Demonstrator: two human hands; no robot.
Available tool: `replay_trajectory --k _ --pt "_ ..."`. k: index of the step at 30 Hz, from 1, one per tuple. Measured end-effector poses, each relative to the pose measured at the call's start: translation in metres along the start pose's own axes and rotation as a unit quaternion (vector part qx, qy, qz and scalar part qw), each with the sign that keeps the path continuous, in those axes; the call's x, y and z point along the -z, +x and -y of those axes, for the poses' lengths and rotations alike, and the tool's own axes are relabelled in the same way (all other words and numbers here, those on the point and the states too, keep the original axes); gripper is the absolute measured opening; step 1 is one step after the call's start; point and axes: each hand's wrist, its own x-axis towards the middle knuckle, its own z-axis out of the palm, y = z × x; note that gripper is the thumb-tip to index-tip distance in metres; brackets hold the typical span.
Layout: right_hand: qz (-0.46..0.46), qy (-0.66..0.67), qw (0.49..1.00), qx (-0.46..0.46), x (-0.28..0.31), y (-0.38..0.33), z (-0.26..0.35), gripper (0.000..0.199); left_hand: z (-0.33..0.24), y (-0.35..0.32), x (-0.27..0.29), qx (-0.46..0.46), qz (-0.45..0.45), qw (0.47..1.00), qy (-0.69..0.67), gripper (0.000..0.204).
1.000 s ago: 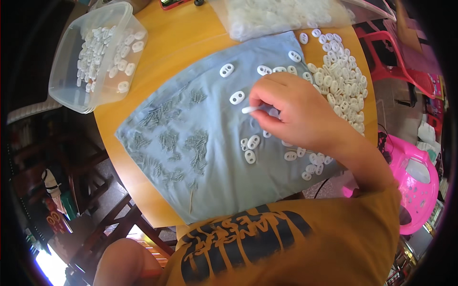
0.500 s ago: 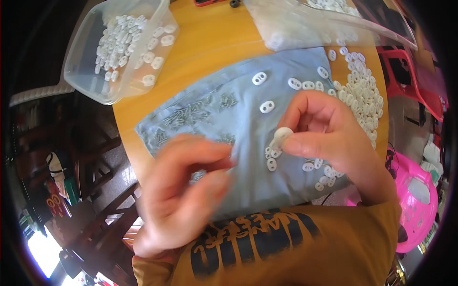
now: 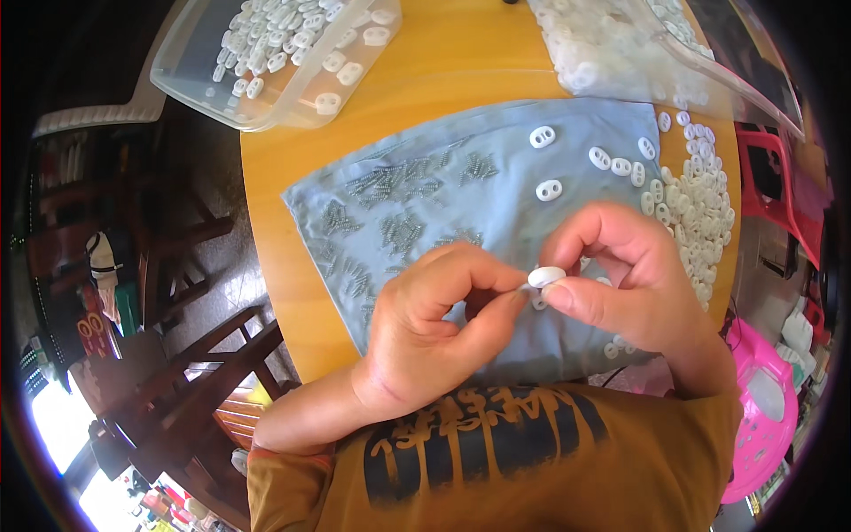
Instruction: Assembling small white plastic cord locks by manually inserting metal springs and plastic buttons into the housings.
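Right hand (image 3: 625,279): poised above the right part of the blue cloth (image 3: 505,160); thumb and forefinger clamped on the white oval piece (image 3: 546,277), other fingers curled behind, seemingly to steady the grip.
White oval piece: in the air over the cloth, between both hands in front of the chest; gripped by the right end and turned nearly edge-on, probably to leave the left end free for the opposite hand.
Left hand (image 3: 443,315): close in, thumb and forefinger tip to tip right at the left end of the piece; cannot tell whether empty or gripping something small, with the contact hidden.
Cloth: spread across the desk (image 3: 452,75), likely to keep small parts from rolling and to show pale and dark against a plain ground.
Dark springs (image 3: 401,232): in loose clumps on the left part of the cloth, apparently for easy reach by the left hand.
Scattered ovals (image 3: 542,136): on the cloth, some with two holes facing up, perhaps spread apart for simple picking.
White heap (image 3: 700,222): beside the cloth along the right edge, presumably for short reach by the right hand.
Clear bag (image 3: 585,62): far right, holding more white pieces, probably set back as stock.
Plastic tub (image 3: 199,66): far left, white pieces inside, seemingly kept apart from the heap.
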Motion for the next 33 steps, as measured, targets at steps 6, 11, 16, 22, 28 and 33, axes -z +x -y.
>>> replay_trajectory --k 6,11,16,22,28,33 --pt "-0.041 -0.172 0.984 -0.024 0.001 0.001 0.001 0.015 0.007 -0.026 0.012 0.039 0.066 0.995 -0.056 0.011" --pt "-0.093 -0.532 0.829 0.144 0.002 0.013 -0.009 0.018 0.016 -0.035 0.012 -0.032 0.119 0.99 -0.064 0.014" --pt "-0.118 -0.547 0.792 0.246 0.003 0.042 -0.017 0.017 0.017 -0.044 0.01 0.126 0.131 0.967 -0.179 0.013" --pt "-0.077 -0.574 0.777 0.248 0.002 0.055 -0.019 0.012 0.017 -0.046 0.01 0.191 0.138 0.951 -0.202 0.015" --pt "-0.068 -0.585 0.773 0.236 0.0 0.059 -0.017 0.011 0.02 -0.045 0.007 0.182 0.135 0.957 -0.181 0.01" --pt "-0.043 -0.532 0.819 0.21 0.002 0.068 -0.018 0.009 0.02 -0.042 0.001 0.187 0.131 0.955 -0.19 0.007"
